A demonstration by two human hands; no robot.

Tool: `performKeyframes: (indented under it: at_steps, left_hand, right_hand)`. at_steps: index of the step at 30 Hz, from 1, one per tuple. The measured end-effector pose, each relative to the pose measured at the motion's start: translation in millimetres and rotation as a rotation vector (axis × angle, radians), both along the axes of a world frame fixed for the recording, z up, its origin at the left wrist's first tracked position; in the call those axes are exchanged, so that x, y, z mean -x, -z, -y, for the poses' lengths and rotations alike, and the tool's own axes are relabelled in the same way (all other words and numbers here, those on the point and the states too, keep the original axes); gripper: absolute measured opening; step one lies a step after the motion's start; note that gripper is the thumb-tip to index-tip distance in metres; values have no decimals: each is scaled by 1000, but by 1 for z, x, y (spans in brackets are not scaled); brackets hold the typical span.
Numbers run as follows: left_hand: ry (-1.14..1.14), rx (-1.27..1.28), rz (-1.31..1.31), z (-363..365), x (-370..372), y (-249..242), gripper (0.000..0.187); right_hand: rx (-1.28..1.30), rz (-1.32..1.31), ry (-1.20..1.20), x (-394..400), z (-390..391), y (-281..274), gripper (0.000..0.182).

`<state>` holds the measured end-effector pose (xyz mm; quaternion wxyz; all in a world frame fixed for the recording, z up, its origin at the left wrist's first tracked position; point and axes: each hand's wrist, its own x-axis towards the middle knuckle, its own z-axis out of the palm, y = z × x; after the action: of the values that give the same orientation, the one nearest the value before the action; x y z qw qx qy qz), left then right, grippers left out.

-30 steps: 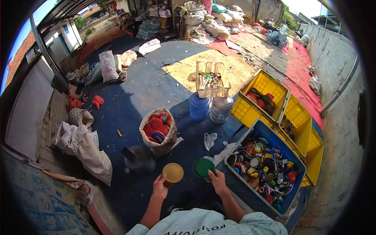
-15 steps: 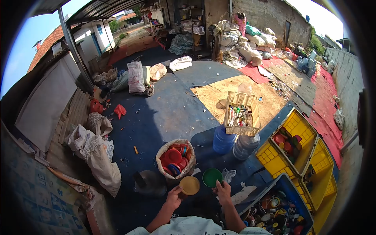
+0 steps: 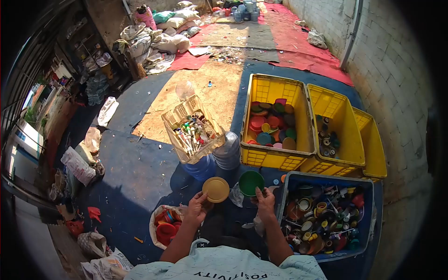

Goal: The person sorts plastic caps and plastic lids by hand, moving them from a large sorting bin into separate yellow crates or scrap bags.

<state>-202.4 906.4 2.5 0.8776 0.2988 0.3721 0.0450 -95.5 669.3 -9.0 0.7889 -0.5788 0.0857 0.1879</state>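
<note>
My left hand (image 3: 198, 208) grips a tan round plastic lid (image 3: 216, 189) by its left edge. In my right hand (image 3: 265, 203) is a green round plastic lid (image 3: 251, 182), pinched at its lower right rim. The two lids are held up side by side, a small gap between them. Left of my left forearm stands a white sack (image 3: 153, 228) with red and other coloured lids (image 3: 166, 232) in it. Close to my right hand is a blue crate (image 3: 285, 196) full of mixed caps and small plastic pieces (image 3: 322, 219).
Yellow crates (image 3: 275, 161) stand ahead on the right, the nearest holding coloured lids (image 3: 268, 122). A cream basket (image 3: 186, 103) of small plastic pieces rests on large water bottles (image 3: 227, 154). Filled sacks (image 3: 177, 22) are piled at the back; a block wall (image 3: 387, 70) runs along the right.
My view has swung to the right, so the yellow crates and blue crate now sit nearer the middle. Both hands still hold the same two lids.
</note>
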Motion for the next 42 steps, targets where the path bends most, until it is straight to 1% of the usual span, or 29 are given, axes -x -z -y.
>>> performKeyframes:
  at_steps: [1,4,5,8,9,11,13,17,19,20,23,24,26,27,28,29,30,33,35,37,39,41,42]
  left_hand:
    - [55,18,-4,4,-24,2,22]
    - [308,78,4,15,-95,10,26]
    - [384,100,11,17,-114,15,27]
    - [531,133,20,14,-176,38,28]
    - [554,126,4,13,-199,36,28]
    - [586,118,-45,7,-239,30,28]
    - [633,112,-27,-8,-276,32,27]
    - [668,107,-34,-28,-354,27,25]
    - [674,109,-22,-29,-392,15,25]
    - [696,103,-4,-28,-412,11,25]
    - [757,140,180,-15,-477,12,27]
    - [762,130,189,-7,-498,11,31]
    - [773,107,207,9,-534,10,39]
    - [763,93,114,15,-546,11,45]
    - [752,77,19,19,-556,13,50]
    - [738,60,-76,21,-561,17,55]
    - [720,36,-99,21,-561,29,66]
    - [702,111,-90,13,-535,56,61]
    - [712,138,-91,14,-500,59,55]
    - [741,185,-111,23,-465,54,49]
    - [784,246,-158,40,-428,46,42]
    - [908,277,-146,56,-393,47,38]
    - [964,289,-137,66,-378,46,36]
  right_hand:
    - [16,-4,65,-5,9,-1,29]
    - [-78,-43,260,-11,25,6,32]
    - [-113,-52,315,-13,26,7,34]
    - [-93,-140,451,-27,14,21,36]
    - [-84,-163,487,-36,7,26,36]
    - [-156,-189,556,-61,-10,39,37]
    - [-238,-214,614,-90,-29,27,38]
    - [-221,-211,642,-164,-57,6,39]
    - [-227,-176,651,-202,-60,-2,37]
    - [-240,-159,667,-221,-61,-6,37]
    - [-252,-95,723,-281,-57,-27,38]
    - [-252,-73,744,-299,-55,-33,40]
    - [-306,-97,685,-329,-45,-26,44]
    - [-332,-111,657,-338,-40,-19,46]
    - [-284,-124,622,-342,-39,-15,52]
    - [-268,-139,621,-338,-41,-11,52]
    - [-254,-151,618,-332,-45,-8,53]
    - [-214,-204,634,-291,-53,-1,52]
    - [-168,-250,671,-247,-59,0,51]
    - [-190,-315,667,-196,-58,8,51]
    - [-192,-330,673,-142,-56,15,50]
    - [-203,-319,701,-95,-52,15,45]
    - [-161,-308,710,-75,-49,16,41]
